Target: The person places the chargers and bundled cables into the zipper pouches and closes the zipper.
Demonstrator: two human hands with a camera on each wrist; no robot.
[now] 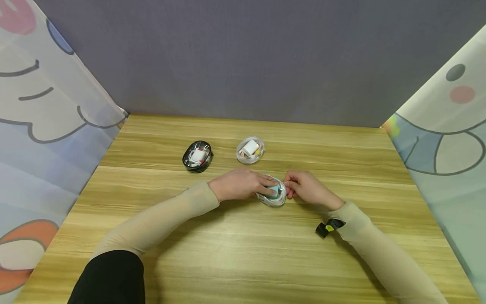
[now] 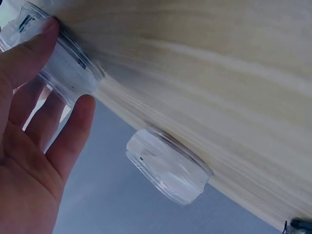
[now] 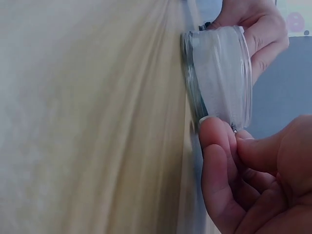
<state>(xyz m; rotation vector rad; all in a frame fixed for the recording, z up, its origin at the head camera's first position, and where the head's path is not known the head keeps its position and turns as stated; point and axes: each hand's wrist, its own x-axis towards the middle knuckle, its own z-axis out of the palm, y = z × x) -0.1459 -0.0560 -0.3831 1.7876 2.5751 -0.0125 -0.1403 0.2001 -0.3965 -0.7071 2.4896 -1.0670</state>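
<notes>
A round clear zip pouch [image 1: 279, 199] with a teal block and a white cable inside lies at the table's middle. My left hand [image 1: 243, 184] grips it from the left, fingers over its top; in the left wrist view the thumb and fingers hold the pouch's clear wall [image 2: 73, 73] between them. At the pouch's right side, my right hand [image 1: 307, 188] pinches a small zipper pull [image 3: 235, 130] between thumb and curled index finger. Most of the pull is hidden by the fingertips. In the right wrist view the pouch [image 3: 219, 73] stands close to those fingertips.
Behind the hands lies another clear pouch [image 1: 240, 157] with a white charger in it. Left of that is a black-rimmed clear pouch [image 1: 191, 166] holding a white charger and cable. A grey panel [image 1: 243, 63] rises along the back edge of the wooden table [image 1: 235, 261].
</notes>
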